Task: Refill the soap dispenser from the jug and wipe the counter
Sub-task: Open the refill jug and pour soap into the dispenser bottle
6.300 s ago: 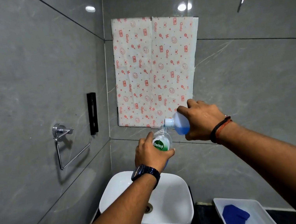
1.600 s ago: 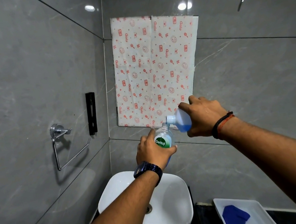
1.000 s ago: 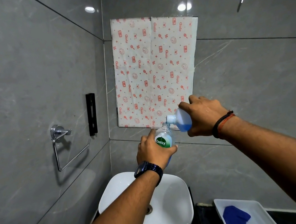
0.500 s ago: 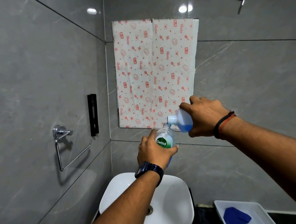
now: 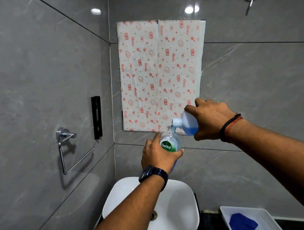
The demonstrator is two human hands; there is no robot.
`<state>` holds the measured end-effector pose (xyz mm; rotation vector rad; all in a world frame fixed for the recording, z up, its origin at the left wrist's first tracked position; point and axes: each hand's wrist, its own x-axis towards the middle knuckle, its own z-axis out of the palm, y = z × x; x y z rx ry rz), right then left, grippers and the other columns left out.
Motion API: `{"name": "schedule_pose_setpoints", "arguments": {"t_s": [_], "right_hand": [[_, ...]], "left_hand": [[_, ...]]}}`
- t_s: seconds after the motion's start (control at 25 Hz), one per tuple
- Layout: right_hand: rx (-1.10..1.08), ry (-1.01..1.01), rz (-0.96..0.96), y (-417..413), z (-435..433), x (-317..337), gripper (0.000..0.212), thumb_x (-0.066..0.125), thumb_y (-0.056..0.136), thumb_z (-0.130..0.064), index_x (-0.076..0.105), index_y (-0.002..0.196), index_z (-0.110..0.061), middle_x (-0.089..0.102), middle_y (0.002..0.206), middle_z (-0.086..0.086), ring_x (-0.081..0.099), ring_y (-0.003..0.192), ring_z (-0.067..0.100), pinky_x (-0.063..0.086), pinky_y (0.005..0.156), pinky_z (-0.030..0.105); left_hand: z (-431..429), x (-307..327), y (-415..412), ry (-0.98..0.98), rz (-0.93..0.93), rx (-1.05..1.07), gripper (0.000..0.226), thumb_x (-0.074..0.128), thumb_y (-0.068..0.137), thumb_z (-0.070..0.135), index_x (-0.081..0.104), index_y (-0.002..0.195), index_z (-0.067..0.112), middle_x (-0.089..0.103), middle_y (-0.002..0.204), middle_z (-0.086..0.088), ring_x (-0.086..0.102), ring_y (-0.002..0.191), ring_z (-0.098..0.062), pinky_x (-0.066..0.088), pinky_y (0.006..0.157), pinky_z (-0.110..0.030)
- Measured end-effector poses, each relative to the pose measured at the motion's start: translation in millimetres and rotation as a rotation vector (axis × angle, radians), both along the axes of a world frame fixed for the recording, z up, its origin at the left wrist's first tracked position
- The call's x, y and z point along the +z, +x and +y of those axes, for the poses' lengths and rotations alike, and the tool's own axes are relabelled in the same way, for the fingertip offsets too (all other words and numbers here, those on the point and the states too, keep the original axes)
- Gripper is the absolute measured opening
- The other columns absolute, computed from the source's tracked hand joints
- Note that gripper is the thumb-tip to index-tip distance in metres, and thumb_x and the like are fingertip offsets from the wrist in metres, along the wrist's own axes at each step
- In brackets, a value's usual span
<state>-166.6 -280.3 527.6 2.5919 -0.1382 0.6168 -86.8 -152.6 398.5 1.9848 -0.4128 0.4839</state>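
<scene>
My left hand (image 5: 156, 155) grips a clear soap dispenser bottle (image 5: 170, 143) with a green Dettol label, held upright above the white basin (image 5: 180, 217), its pump off and neck open. My right hand (image 5: 210, 118) holds a translucent jug (image 5: 187, 124) of blue liquid, tipped leftward. The jug's spout sits right over the dispenser's neck. Blue liquid pools in the jug's lower side. A blue cloth (image 5: 242, 224) lies in a white tray (image 5: 262, 214) at the lower right.
Grey tiled walls close in on the left and behind. A chrome towel ring (image 5: 66, 148) and a black bracket (image 5: 97, 117) hang on the left wall. Patterned paper (image 5: 160, 73) covers the wall ahead. A dark counter strip (image 5: 210, 223) runs between basin and tray.
Both hands keep the same pouring pose throughout. The jug has tipped slightly further and the blue liquid in it has dropped a little.
</scene>
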Motion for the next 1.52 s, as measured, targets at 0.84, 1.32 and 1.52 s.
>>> {"name": "schedule_pose_setpoints", "arguments": {"t_s": [0.84, 1.32, 1.52], "right_hand": [[-0.009, -0.003, -0.002, 2.5, -1.4, -0.7, 0.079, 0.077, 0.059, -0.047, 0.037, 0.124, -0.027, 0.052, 0.113, 0.006, 0.052, 0.094, 0.025, 0.055, 0.067, 0.039], [-0.008, -0.008, 0.003, 4.1, -2.0, -1.3, 0.078, 0.078, 0.058, -0.047, 0.038, 0.123, -0.028, 0.053, 0.112, 0.006, 0.053, 0.092, 0.024, 0.053, 0.065, 0.039], [0.003, -0.005, -0.004, 3.3, -1.9, 0.0, 0.077, 0.078, 0.058, -0.048, 0.040, 0.121, -0.028, 0.053, 0.110, 0.005, 0.053, 0.091, 0.024, 0.054, 0.065, 0.038]], "left_hand": [[0.0, -0.1, 0.9, -0.003, 0.006, -0.001, 0.078, 0.076, 0.049, 0.062, 0.043, 0.117, 0.039, 0.055, 0.107, 0.002, 0.054, 0.089, -0.018, 0.052, 0.067, -0.032], [-0.2, -0.6, 2.0, -0.002, 0.010, 0.000, 0.079, 0.076, 0.051, 0.060, 0.044, 0.119, 0.037, 0.055, 0.109, 0.002, 0.053, 0.090, -0.018, 0.051, 0.069, -0.031], [-0.3, -1.0, 1.8, 0.004, 0.006, 0.002, 0.080, 0.076, 0.051, 0.061, 0.044, 0.120, 0.037, 0.055, 0.109, 0.002, 0.054, 0.090, -0.018, 0.050, 0.067, -0.029]]}}
